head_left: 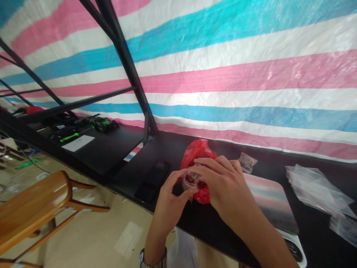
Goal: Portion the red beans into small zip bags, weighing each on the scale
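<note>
Between my two hands is a small clear plastic bag (pixel 190 180), its mouth spread into a round opening. My left hand (pixel 173 190) pinches the near-left side of that bag between thumb and fingers. From the right, my right hand (pixel 220 178) arches over it with fingertips at the rim; whether they also hold some of the contents is hidden. Just behind and under the hands sits a red plastic bag (pixel 199 149) with small dark brown bits in it. A filled small clear bag (pixel 247 162) lies beyond my right hand.
A kitchen scale (pixel 272 201) with a shiny metal plate stands right of my hands. Flat clear zip bags (pixel 318 186) lie farther right. A dark phone (pixel 153 180) rests at left. A wooden chair (pixel 33 208) stands beside the black table (pixel 170 143); a striped sheet (pixel 237 82) hangs behind.
</note>
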Motion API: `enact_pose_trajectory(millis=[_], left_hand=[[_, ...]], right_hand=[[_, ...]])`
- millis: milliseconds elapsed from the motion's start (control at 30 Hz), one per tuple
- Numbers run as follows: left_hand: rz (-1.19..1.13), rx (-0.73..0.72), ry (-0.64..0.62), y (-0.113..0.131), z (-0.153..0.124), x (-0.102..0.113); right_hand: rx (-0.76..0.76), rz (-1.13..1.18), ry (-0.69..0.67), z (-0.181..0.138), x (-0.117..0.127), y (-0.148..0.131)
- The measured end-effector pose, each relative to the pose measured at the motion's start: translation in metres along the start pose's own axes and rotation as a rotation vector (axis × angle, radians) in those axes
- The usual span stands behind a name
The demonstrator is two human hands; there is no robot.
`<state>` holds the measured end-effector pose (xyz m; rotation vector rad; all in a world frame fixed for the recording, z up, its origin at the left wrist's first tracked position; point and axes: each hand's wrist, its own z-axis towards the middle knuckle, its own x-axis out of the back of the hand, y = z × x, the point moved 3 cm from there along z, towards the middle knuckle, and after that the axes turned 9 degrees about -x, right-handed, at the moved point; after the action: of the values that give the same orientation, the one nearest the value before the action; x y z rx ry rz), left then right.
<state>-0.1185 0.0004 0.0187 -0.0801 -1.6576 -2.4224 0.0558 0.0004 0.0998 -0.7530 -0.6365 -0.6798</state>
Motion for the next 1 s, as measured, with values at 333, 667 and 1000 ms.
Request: enact_pose_trajectory(millis=[333,667,1000], left_hand=[[-0.08,0.008,0.035,-0.002,-0.001,0.001],[-0.422,0.025,0.036,0.006,-0.007,0.001],[-0.268,0.019,-0.147,0.013,-0.008,-0.043]], right_hand=[[-0.073,-0.014,0.081,0.003,0.004,0.021],[-0.377,0.041,-0.148,-0.008,-0.034,0.06],[-0.481,0.744,-0.282,-0.009,-0.003,0.051]])
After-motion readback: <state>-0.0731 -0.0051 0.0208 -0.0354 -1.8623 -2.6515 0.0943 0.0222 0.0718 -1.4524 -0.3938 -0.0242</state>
